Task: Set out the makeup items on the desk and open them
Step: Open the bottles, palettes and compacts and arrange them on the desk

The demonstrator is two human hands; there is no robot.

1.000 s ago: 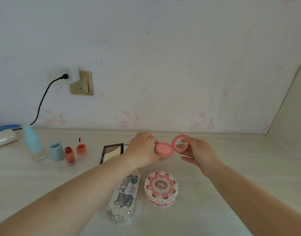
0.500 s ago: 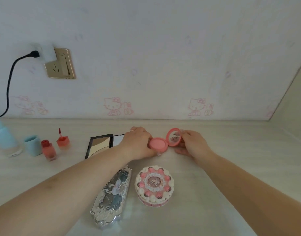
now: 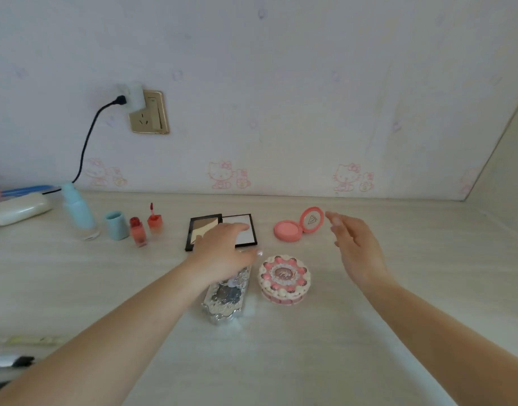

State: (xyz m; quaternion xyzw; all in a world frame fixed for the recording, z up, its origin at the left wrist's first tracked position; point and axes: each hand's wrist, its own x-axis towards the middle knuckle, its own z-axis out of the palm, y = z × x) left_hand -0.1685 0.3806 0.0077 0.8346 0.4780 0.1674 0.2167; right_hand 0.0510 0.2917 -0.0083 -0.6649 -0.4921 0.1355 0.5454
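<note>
A round pink blush compact (image 3: 293, 228) stands open on the desk, its lid upright. To its right my right hand (image 3: 354, 244) hovers with straight fingers, holding nothing. My left hand (image 3: 225, 253) hangs empty over the far end of a silver ornate case (image 3: 225, 300) and the near edge of an open black palette (image 3: 237, 230). A closed cake-shaped pink box (image 3: 284, 279) sits between my arms. Further left are an uncapped red lip tint bottle (image 3: 138, 231) and its wand cap (image 3: 154, 219).
A pale blue bottle (image 3: 79, 215) and its blue cap (image 3: 116, 225) stand at the left, beside a white case (image 3: 17, 210). A black cable (image 3: 88, 139) runs from the wall socket (image 3: 149, 112). The side wall (image 3: 503, 183) closes in at the right.
Both hands set the open blush compact down on the desk and let it go. My left hand drew back to the left; my right hand moved off to the right.
</note>
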